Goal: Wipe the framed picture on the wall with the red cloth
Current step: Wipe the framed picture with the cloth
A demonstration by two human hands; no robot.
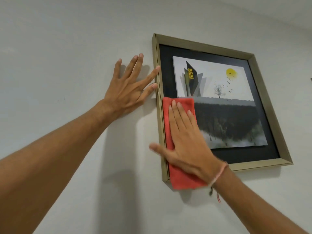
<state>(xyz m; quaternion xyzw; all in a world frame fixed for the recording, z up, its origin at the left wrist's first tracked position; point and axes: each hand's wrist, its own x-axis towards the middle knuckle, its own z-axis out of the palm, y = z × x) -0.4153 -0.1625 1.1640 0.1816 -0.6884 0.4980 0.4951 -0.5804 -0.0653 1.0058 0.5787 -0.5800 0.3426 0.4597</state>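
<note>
A framed picture (253,59) with a dull gold frame hangs on the white wall; it shows a dark building, a yellow sun, birds and a tree. The folded red cloth (184,179) lies flat over the picture's lower left part and hangs below the frame's bottom corner. My right hand (187,142) presses flat on the cloth, fingers stretched upward. My left hand (130,88) rests spread on the wall left of the frame, with thumb and forefinger touching the frame's left edge.
The white wall (67,48) surrounds the frame on all sides. A small dark object (311,79) shows at the far right edge. A thread bracelet (217,176) circles my right wrist.
</note>
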